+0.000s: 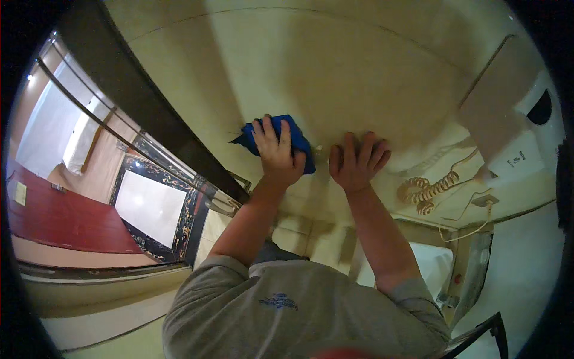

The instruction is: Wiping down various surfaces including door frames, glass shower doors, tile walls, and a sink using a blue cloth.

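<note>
Under the spread fingers of my left hand, a blue cloth lies pressed flat against the pale tiled wall. The cloth shows on both sides of the fingers, with a dark pointed corner sticking out to the left. My right hand rests on the same wall a little to the right, fingers apart, holding nothing. A small fitting sits on the wall between the two hands.
At right, a white wall-mounted hair dryer has a coiled cord near a wall outlet. A white basin stands lower right. A dark door frame runs along the left, beside a glass panel; beyond are a bed and a red door.
</note>
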Demonstrator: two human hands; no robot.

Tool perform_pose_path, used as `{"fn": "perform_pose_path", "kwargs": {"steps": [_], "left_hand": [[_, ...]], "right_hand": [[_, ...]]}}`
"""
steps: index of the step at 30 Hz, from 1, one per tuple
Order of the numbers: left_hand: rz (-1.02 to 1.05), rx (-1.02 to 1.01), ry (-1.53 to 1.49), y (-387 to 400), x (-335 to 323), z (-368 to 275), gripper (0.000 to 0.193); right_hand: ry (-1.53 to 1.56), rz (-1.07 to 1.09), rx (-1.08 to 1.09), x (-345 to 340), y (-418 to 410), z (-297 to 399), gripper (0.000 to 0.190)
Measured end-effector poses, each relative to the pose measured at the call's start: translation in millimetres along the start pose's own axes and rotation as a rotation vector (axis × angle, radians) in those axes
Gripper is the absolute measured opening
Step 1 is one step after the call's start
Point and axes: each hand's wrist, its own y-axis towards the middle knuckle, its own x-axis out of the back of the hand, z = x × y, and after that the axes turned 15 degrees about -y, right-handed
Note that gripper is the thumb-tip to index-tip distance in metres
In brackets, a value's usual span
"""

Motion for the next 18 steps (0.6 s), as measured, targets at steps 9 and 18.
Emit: {"fn": "perform_pose_path", "kwargs": {"steps": [9, 18], "left_hand": [[-0.120, 0.131, 0.052, 10, -23, -8, 0.115], [-0.439, 0.393, 0.041, 62, -14, -25, 0.106]], "right_hand": [[0.006, -0.007, 0.010, -3, -2, 1, 0.050], [0.055, 0.026, 0.030, -4, -8, -5, 0.054]]}}
